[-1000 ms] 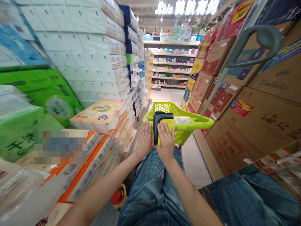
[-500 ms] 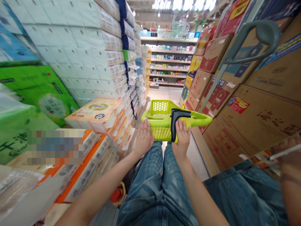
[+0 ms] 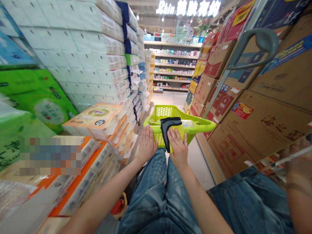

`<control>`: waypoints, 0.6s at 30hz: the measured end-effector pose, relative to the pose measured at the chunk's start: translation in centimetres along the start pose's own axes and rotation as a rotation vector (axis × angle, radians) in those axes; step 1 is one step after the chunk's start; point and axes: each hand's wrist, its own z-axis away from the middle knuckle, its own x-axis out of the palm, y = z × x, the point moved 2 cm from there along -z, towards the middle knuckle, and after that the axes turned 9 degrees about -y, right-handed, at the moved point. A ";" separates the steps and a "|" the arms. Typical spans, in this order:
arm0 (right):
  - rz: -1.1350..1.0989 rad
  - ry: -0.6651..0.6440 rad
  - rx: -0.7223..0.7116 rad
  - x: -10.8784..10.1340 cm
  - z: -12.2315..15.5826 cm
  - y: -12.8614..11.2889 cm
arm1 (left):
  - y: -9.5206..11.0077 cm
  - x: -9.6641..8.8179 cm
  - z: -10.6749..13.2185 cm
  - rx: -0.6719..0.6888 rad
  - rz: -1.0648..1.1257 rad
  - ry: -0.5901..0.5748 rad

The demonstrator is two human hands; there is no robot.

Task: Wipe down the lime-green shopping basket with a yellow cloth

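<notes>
A folded dark grey cloth [image 3: 170, 123] lies across the flat bar of a lime-green plastic shopping basket [image 3: 168, 112], at the near side of the basket, which sits low in front of the person's lap. The cloth's fold runs front to back over the bar, with one strip hanging down on the near-left side, while the bar itself stretches sideways and ends in a tapered tip well to the right. The right hand [image 3: 177, 146] is the nearer hand: it lies flat against the bar and the cloth's right edge, fingers extended and close together, pressing rather than pinching, with no curl around the fabric. The left hand [image 3: 147, 144] stands open just left of the cloth, fingers lightly apart and reaching up to the basket's near rim; it does not touch the cloth. Both forearms rise from the bottom of the view over blue denim jeans [image 3: 152, 198]. To the left stand plastic-wrapped packs of tissue paper [image 3: 85, 55] and orange-trimmed packs [image 3: 97, 120]. To the right rise printed cardboard cartons [image 3: 263, 130], with a grey-green curved handle [image 3: 263, 40] above them. Ahead, a tiled aisle floor [image 3: 197, 162] leads to stocked store shelves [image 3: 174, 65].
</notes>
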 end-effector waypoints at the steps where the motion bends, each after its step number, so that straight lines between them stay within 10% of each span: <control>1: -0.004 0.022 0.042 -0.4 0.1 0.5 | 0.2 0.0 -0.1 0.000 -0.003 0.004; 6: -0.046 0.091 0.177 0.3 -0.8 -1.4 | 0.3 0.0 -0.1 0.004 0.030 0.005; 12: -0.112 -0.035 0.022 3.0 -2.4 -5.7 | -0.5 -0.5 0.4 -0.044 0.151 -0.069; 18: -0.006 -0.038 -0.050 0.5 -0.9 -1.6 | -0.2 -0.3 0.2 0.013 0.043 -0.016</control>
